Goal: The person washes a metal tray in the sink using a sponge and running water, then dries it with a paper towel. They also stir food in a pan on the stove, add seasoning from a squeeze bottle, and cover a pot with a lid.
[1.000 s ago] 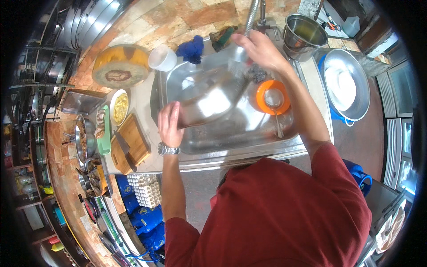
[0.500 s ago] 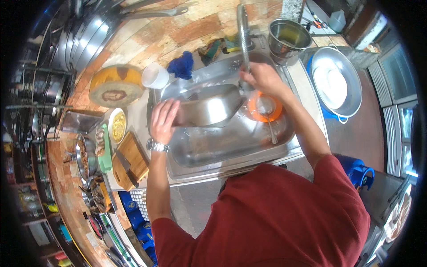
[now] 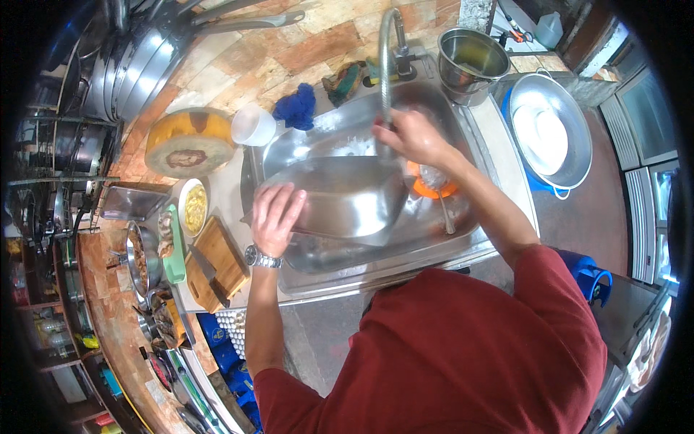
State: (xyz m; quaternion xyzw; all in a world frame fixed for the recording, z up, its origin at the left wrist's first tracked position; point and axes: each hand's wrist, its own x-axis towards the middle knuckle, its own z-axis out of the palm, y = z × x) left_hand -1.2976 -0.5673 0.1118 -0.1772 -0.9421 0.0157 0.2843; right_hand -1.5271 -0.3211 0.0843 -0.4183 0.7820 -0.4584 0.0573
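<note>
Steel pan (image 3: 345, 197) held in the sink (image 3: 325, 260) under a hose (image 3: 385, 79)

The person's left hand (image 3: 276, 215) grips the pan at its left end, the fingers bent over the edge and the thumb out of sight. The pan is inside the sink and looks tipped, though glare and blur make its exact angle hard to tell. The right hand (image 3: 412, 137) has its fingers closed around the lower end of the flexible hose, above the pan's right end. Just beside that end, an orange bowl (image 3: 442, 192) sits in the sink, a metal utensil (image 3: 447, 219) lying in it with the handle toward the person.

On the surface (image 3: 225, 197) behind the sink's left corner stand a white tub (image 3: 252, 127) and a crumpled blue cloth (image 3: 295, 107). Farther left are a thick round block (image 3: 189, 142), an oval dish of yellow food (image 3: 195, 208), a green tray (image 3: 174, 264) and a wooden board (image 3: 230, 253) with a knife (image 3: 204, 266) across it. A metal pot (image 3: 471, 90) stands near the sink's right rear corner.
</note>
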